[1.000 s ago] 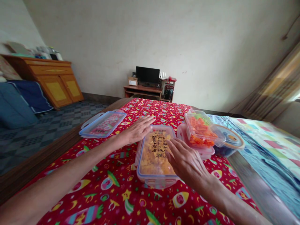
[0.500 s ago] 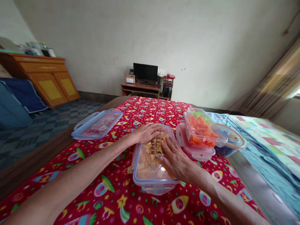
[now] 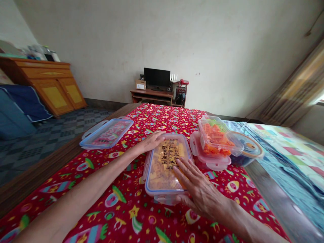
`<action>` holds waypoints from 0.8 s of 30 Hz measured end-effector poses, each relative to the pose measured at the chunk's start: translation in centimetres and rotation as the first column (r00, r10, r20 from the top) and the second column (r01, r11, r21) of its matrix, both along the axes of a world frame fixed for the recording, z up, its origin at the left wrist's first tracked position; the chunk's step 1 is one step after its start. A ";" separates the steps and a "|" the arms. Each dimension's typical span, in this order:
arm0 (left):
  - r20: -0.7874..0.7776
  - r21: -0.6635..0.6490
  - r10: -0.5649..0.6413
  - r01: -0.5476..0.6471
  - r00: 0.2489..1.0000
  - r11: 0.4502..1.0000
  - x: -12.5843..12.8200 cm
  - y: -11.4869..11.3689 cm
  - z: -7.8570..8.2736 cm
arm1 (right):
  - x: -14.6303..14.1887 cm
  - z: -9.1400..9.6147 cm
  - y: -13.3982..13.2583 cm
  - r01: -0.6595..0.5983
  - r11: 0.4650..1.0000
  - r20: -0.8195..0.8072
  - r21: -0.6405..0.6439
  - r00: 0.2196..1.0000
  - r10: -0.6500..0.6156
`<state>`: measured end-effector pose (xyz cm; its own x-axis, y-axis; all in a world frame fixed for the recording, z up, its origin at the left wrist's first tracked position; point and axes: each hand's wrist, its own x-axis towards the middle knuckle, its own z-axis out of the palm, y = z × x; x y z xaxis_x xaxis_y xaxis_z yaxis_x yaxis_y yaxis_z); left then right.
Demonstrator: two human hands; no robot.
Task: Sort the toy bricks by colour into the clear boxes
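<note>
A clear plastic food container (image 3: 162, 173) holding yellow pieces lies in front of me, covered by a blue-edged lid with black handwriting. At its far left corner rests my left hand (image 3: 152, 141), fingers stretched out along the edge. My right hand (image 3: 196, 184) is spread over the near right part of the lid, its thumb down by the front latch flap (image 3: 165, 199). Neither hand is wrapped round anything. To the right, a clear container (image 3: 215, 135) with orange and green pieces is stacked on a pink-lidded box (image 3: 215, 162).
An empty-looking blue-rimmed clear container or lid (image 3: 107, 135) lies at the left on the red patterned cloth (image 3: 162, 116). A round container with an orange-ringed lid (image 3: 246, 146) stands beside the stack. Farther back are a desk with a monitor (image 3: 157, 79) and a wooden cabinet (image 3: 53, 87).
My left hand has slid left off the lid's middle to its far left corner. My right hand has drawn back toward me, thumb moving to the front edge. More handwriting shows.
</note>
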<state>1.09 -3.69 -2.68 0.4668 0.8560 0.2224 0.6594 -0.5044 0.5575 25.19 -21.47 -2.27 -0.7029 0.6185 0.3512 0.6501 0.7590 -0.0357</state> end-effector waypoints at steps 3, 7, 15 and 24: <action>0.041 -0.050 0.006 -0.004 0.999 0.999 -0.1 0.4 0.0 | 0.2 0.0 -0.2 -0.020 1.000 0.002 0.011 1.000 0.020; 0.134 -0.157 -0.011 0.032 0.991 0.987 -0.1 0.7 -0.1 | 0.2 0.2 -0.2 -0.050 0.998 0.014 0.037 0.999 0.050; 0.194 -0.290 0.204 -0.142 0.960 0.946 -0.5 -2.8 0.4 | 0.7 -0.5 -0.1 -0.064 0.997 0.041 0.043 0.997 0.062; 0.280 -0.609 0.314 -0.085 0.907 0.788 -3.0 -8.9 0.9 | 0.9 -0.6 -0.4 -0.015 0.999 0.130 0.049 0.992 0.008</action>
